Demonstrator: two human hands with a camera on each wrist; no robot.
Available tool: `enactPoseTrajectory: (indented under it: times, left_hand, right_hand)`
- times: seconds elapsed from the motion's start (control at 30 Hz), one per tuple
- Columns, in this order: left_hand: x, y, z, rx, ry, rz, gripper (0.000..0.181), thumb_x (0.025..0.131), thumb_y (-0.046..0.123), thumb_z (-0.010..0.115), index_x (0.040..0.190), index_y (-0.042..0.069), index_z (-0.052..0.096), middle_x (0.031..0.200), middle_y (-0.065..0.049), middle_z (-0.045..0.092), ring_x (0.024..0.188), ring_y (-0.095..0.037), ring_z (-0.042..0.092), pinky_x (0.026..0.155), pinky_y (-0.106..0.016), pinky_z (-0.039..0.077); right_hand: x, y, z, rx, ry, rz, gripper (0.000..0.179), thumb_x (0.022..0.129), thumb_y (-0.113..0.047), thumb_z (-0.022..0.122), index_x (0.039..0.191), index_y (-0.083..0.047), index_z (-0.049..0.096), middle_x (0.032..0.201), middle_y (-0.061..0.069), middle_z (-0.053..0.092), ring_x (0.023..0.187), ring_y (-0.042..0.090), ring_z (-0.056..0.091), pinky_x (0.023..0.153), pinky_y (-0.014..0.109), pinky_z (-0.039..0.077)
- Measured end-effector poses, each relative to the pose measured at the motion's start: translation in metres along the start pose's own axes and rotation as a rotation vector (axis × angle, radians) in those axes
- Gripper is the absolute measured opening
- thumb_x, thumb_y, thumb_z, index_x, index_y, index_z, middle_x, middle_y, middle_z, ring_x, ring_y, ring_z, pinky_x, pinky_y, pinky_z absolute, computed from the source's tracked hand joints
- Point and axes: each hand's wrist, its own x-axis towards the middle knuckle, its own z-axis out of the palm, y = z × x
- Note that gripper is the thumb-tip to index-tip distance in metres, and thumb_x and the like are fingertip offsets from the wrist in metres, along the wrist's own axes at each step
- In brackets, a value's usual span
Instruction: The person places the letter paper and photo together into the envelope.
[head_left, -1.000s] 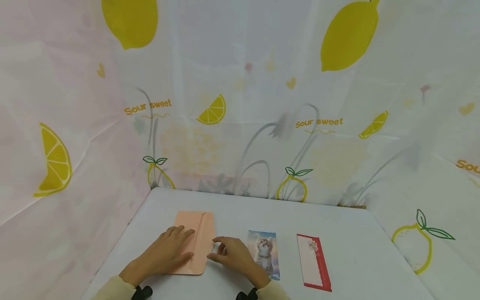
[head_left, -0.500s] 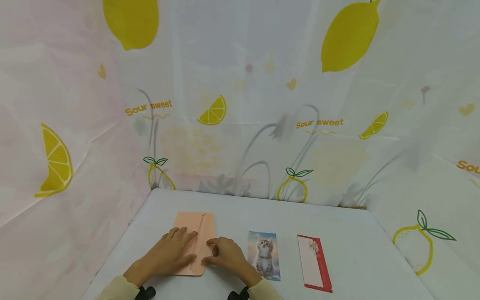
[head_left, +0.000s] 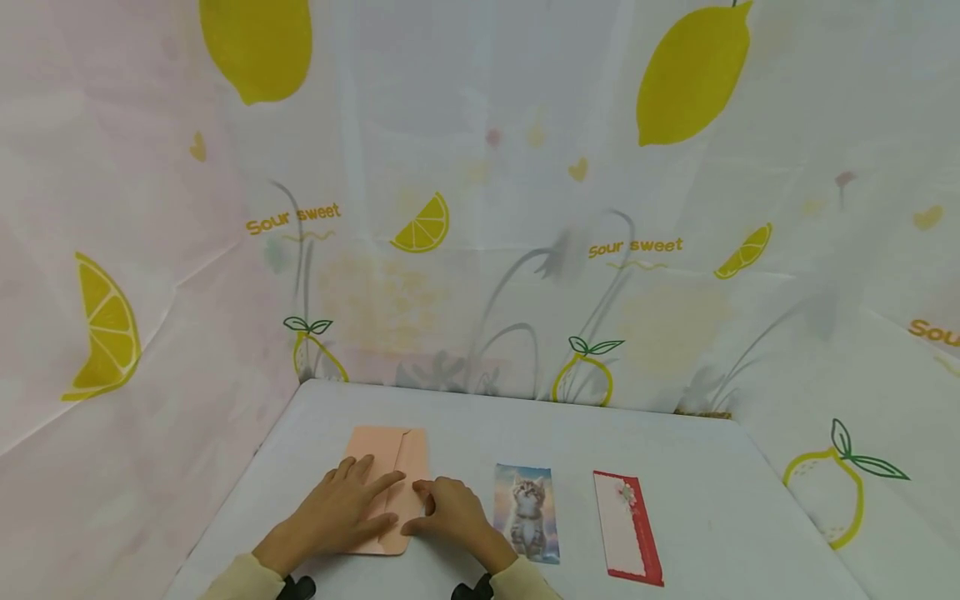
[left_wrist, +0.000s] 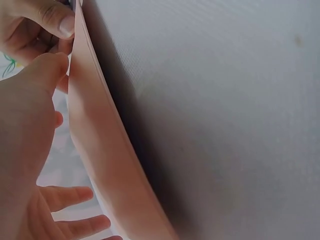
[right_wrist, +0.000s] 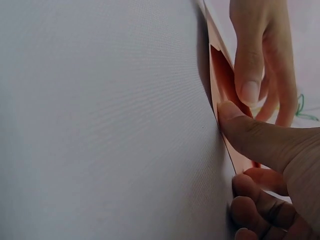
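A peach paper envelope (head_left: 375, 443) lies on the white table, left of the middle in the head view. My left hand (head_left: 330, 510) rests on it with fingers spread, thumb and index reaching across its seam. At the envelope's right edge, my right hand (head_left: 455, 512) pinches the paper between thumb and curled index finger. The right wrist view shows the envelope's mouth (right_wrist: 222, 70) gaping, with a darker orange inside. In the left wrist view the envelope's near edge (left_wrist: 107, 145) stands slightly off the tabletop. Parts of the envelope are hidden under my left hand.
A kitten picture card (head_left: 528, 504) lies right of my right hand. Farther right is a pale card with a red border (head_left: 628, 527). The white table (head_left: 705, 483) meets a lemon-print curtain (head_left: 480, 200) at its back and sides.
My right hand has moved left onto the envelope's right edge and pinches it. My left hand has shifted slightly right, its index finger farther across the seam. The cards have stayed put.
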Motion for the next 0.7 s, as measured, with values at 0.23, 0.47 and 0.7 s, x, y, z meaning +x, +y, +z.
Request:
enactPoseTrajectory:
  times: [0.23, 0.47, 0.7]
  left_hand:
    - [0.002, 0.004, -0.002, 0.012, -0.01, -0.032, 0.059, 0.098, 0.059, 0.062, 0.145, 0.023, 0.059, 0.138, -0.028, 0.053, 0.117, -0.045, 0.054, 0.087, -0.062, 0.049]
    - [0.008, 0.008, 0.005, 0.039, -0.063, -0.091, 0.044, 0.099, 0.041, 0.067, 0.139, 0.025, 0.06, 0.14, -0.029, 0.051, 0.114, -0.049, 0.053, 0.084, -0.063, 0.049]
    - [0.013, 0.017, 0.003, -0.005, -0.139, -0.183, 0.039, 0.101, 0.028, 0.057, 0.139, 0.018, 0.06, 0.145, -0.034, 0.046, 0.125, -0.067, 0.042, 0.089, -0.074, 0.04]
  right_hand:
    - [0.0, 0.001, 0.002, 0.019, 0.01, 0.018, 0.046, 0.074, -0.039, 0.093, 0.06, -0.017, 0.055, 0.058, -0.009, 0.044, 0.046, 0.003, 0.033, 0.042, 0.022, 0.026]
    - [0.0, -0.001, 0.002, 0.002, 0.012, 0.026, 0.046, 0.074, -0.041, 0.093, 0.062, -0.016, 0.056, 0.058, -0.01, 0.044, 0.046, 0.004, 0.033, 0.042, 0.022, 0.026]
    - [-0.001, -0.003, -0.001, -0.03, 0.006, 0.031, 0.052, 0.075, -0.04, 0.093, 0.111, -0.006, 0.078, 0.061, -0.01, 0.044, 0.048, 0.003, 0.033, 0.043, 0.021, 0.026]
